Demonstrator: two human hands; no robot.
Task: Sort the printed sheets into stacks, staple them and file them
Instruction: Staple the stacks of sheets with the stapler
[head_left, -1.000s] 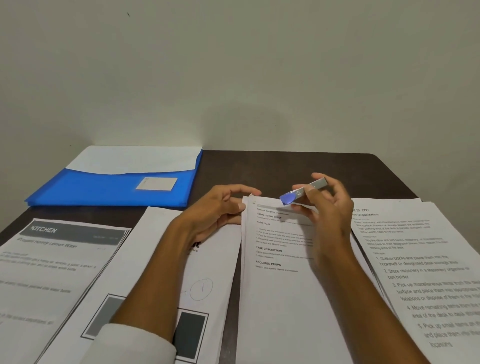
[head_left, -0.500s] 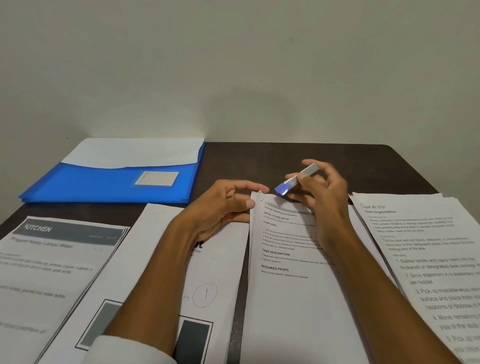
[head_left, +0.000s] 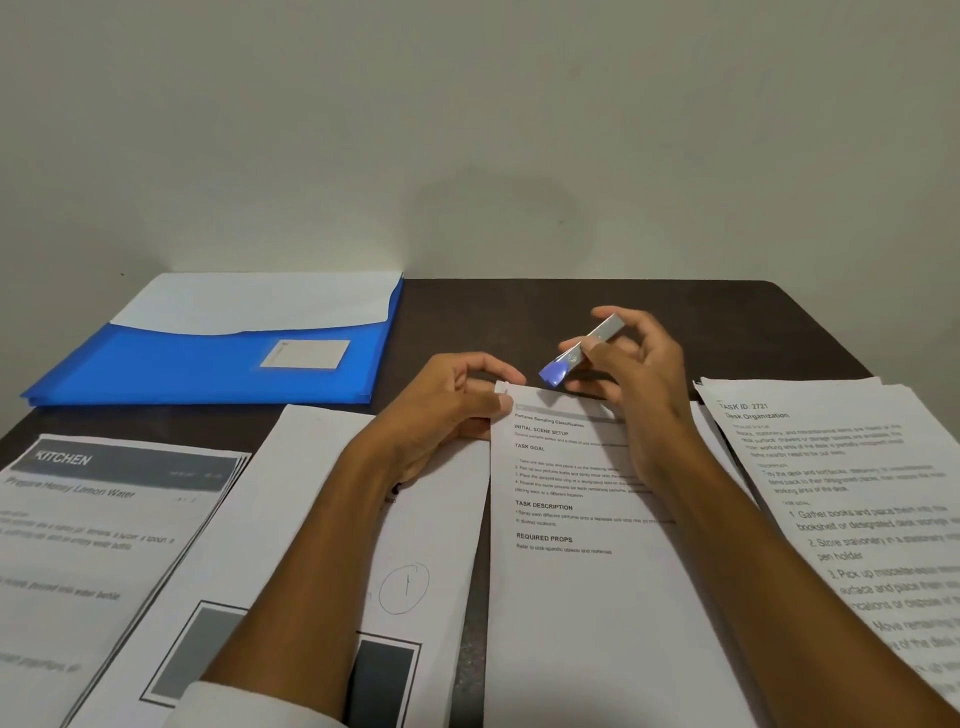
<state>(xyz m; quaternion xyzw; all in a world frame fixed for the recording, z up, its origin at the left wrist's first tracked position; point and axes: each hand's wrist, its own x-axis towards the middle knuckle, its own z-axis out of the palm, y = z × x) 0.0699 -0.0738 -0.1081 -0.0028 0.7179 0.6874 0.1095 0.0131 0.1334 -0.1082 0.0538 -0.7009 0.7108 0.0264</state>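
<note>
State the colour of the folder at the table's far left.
Bright blue folder, white label; shown in the head view.

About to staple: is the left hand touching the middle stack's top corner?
Touching. In the head view the left hand pinches the middle stack at its top-left corner.

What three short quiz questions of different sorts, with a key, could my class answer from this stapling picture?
1. True or false: the blue folder lies at the table's far left.
2. Which hand holds the stapler? A left, B right.
3. Fill in: the left hand pinches the top ____ corner of the perfume stack.

Key: 1 true; 2 B, the right hand; 3 left.
</note>
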